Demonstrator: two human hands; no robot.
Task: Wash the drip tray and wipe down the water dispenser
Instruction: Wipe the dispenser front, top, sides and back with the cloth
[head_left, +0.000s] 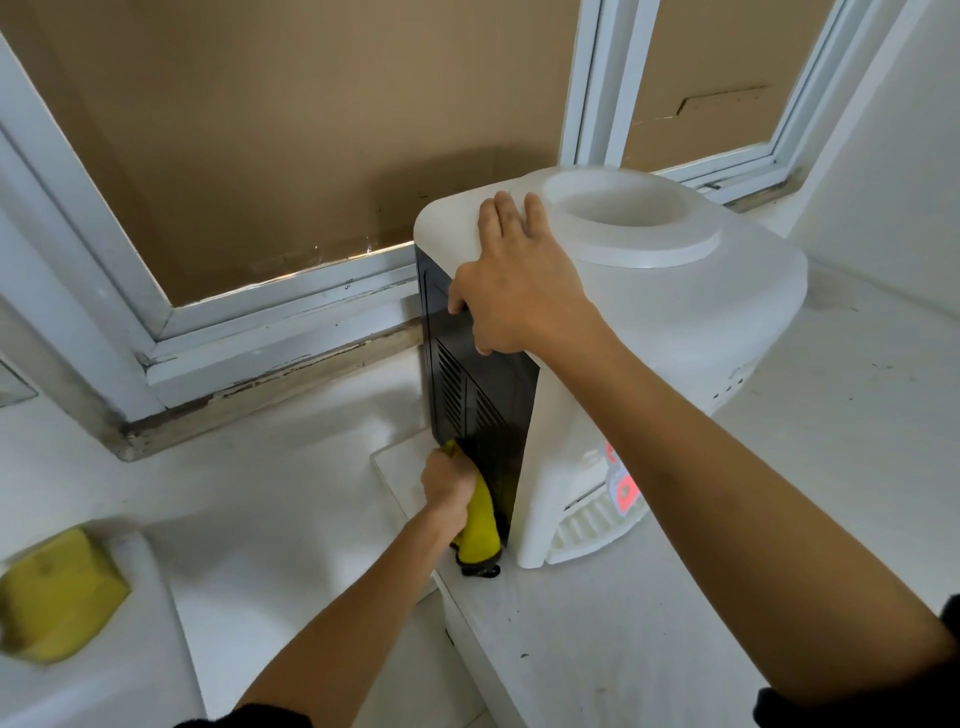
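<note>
The water dispenser (649, 322) stood on the worktop (675, 597) at centre. The right hand (519, 275) lay spread over its top edge, steadying it; without a bottle it probably tips easily. At seven o'clock, the left hand (449, 488) gripped a soft yellow cloth (480, 525) against the black side panel (478, 384).

Yellow sponge (57, 592) blurred at left edge; drip tray (592, 525) half hidden behind dispenser (675, 322).

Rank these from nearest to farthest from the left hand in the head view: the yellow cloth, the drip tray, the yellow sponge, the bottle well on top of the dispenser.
1. Yellow cloth, held in the left hand.
2. Drip tray, just right, at the dispenser's foot.
3. Bottle well, up on top.
4. Yellow sponge, far left.
</note>
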